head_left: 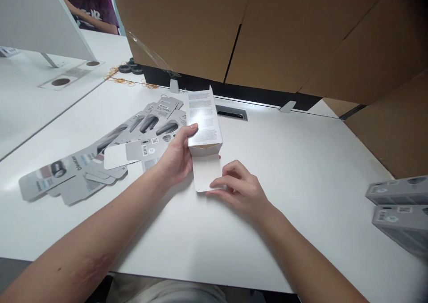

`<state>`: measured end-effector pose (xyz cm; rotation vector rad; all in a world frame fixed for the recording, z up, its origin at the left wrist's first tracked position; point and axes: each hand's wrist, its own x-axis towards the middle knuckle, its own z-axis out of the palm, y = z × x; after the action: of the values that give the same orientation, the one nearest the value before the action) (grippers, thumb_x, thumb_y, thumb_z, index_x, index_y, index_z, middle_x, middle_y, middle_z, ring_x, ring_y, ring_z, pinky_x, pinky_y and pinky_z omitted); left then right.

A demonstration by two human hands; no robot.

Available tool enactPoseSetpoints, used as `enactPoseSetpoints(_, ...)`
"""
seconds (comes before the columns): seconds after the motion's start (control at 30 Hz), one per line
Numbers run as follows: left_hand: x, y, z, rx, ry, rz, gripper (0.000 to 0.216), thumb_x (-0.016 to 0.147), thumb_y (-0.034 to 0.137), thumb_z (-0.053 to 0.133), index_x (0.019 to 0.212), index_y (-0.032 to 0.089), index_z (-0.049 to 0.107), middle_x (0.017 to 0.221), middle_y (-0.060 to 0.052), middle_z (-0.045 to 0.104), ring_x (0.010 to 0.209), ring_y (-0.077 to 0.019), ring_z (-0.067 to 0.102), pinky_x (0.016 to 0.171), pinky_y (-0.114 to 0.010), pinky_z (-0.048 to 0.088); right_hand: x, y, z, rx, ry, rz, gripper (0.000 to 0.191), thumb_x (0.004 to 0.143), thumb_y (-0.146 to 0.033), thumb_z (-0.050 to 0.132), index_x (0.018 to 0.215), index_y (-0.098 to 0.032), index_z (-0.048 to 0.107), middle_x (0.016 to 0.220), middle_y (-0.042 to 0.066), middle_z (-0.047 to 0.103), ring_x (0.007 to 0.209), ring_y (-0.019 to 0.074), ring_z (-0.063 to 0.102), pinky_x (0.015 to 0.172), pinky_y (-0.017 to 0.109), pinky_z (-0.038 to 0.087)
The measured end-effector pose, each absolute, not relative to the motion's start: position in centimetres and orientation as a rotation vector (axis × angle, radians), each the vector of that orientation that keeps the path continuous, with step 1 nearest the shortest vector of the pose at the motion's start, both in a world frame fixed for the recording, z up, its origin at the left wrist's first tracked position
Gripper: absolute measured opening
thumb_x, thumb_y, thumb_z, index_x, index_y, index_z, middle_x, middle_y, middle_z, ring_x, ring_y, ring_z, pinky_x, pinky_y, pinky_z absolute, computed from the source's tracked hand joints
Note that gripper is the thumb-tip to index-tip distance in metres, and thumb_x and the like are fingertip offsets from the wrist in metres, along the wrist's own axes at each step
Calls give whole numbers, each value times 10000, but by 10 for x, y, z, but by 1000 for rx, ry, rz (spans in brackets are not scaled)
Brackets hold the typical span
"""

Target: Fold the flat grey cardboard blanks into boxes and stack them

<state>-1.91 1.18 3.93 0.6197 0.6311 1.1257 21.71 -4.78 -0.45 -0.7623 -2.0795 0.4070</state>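
A small printed carton (203,118) is held above the white table, its near end open with a long white flap hanging toward me. My left hand (179,153) is closed around the carton's left side, thumb on the printed face and fingers beneath. At the flap's lower right edge, my right hand (239,184) pinches the cardboard between thumb and fingers. Whatever is inside the carton cannot be seen. To the left lies a fanned pile of flat, unfolded cartons (110,149), grey with product pictures.
Two folded grey boxes (399,216) stand at the right edge of the table (301,231). Tall cardboard panels (284,39) wall off the back and right. Rubber bands (122,80) and black rolls (130,66) lie at the back left. A person (92,8) sits beyond.
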Motion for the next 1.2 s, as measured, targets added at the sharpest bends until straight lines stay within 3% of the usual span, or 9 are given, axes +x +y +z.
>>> enactPoseSetpoints(0.43, -17, 6, 42, 699, 575, 1096, 681, 1002, 593, 936, 1536, 191, 805, 1388, -136, 930, 1220, -374, 916, 1060, -474, 758, 214, -50, -1, -811, -2016, 476, 217, 1172, -403, 932, 1025, -262, 857, 1020, 7, 651, 658, 110, 564, 586, 305, 503)
enactPoseSetpoints(0.5, -17, 7, 43, 702, 561, 1116, 691, 988, 601, 941, 1526, 189, 804, 1357, -128, 936, 1245, -384, 911, 1083, -479, 753, 213, -51, -1, -871, -1917, 523, 320, 1111, -495, 999, 1020, -269, 793, 999, -14, 652, 633, 106, 545, 576, 306, 490)
enactPoseSetpoints(0.63, -17, 6, 46, 681, 535, 1143, 639, 1023, 567, 903, 1544, 212, 794, 1329, -107, 939, 1270, -399, 908, 1083, -486, 744, 214, -51, -1, -1109, -1649, 759, 715, 812, -693, 1178, 1108, -301, 658, 892, -75, 618, 574, 117, 504, 525, 304, 437)
enactPoseSetpoints(0.7, -16, 5, 47, 677, 533, 1142, 627, 1034, 553, 888, 1566, 235, 787, 1349, -101, 935, 1277, -407, 906, 1066, -496, 743, 215, -50, -1, -1193, -1591, 868, 772, 744, -729, 1192, 1107, -300, 664, 802, -94, 572, 574, 130, 461, 523, 302, 403)
enactPoseSetpoints(0.87, -14, 2, 47, 695, 546, 1148, 623, 1014, 540, 902, 1546, 236, 792, 1339, -97, 931, 1286, -409, 894, 1099, -511, 731, 208, -53, 7, -1161, -1595, 1105, 623, 927, -713, 1051, 791, -243, 664, 713, -44, 509, 656, 148, 408, 585, 310, 344)
enactPoseSetpoints(1.03, -12, 1, 47, 696, 572, 1152, 637, 985, 557, 925, 1523, 239, 802, 1339, -94, 924, 1304, -411, 879, 1079, -513, 737, 201, -58, 16, -1137, -1445, 1353, 478, 950, -645, 1009, 875, -210, 826, 732, 17, 671, 628, 164, 529, 560, 306, 443)
enactPoseSetpoints(1.2, -11, -1, 49, 689, 560, 1148, 594, 995, 533, 921, 1500, 250, 790, 1331, -83, 917, 1295, -407, 880, 1051, -517, 743, 203, -56, 18, -1160, -1461, 1327, 545, 970, -650, 976, 732, -222, 736, 643, 35, 670, 569, 174, 567, 518, 297, 451)
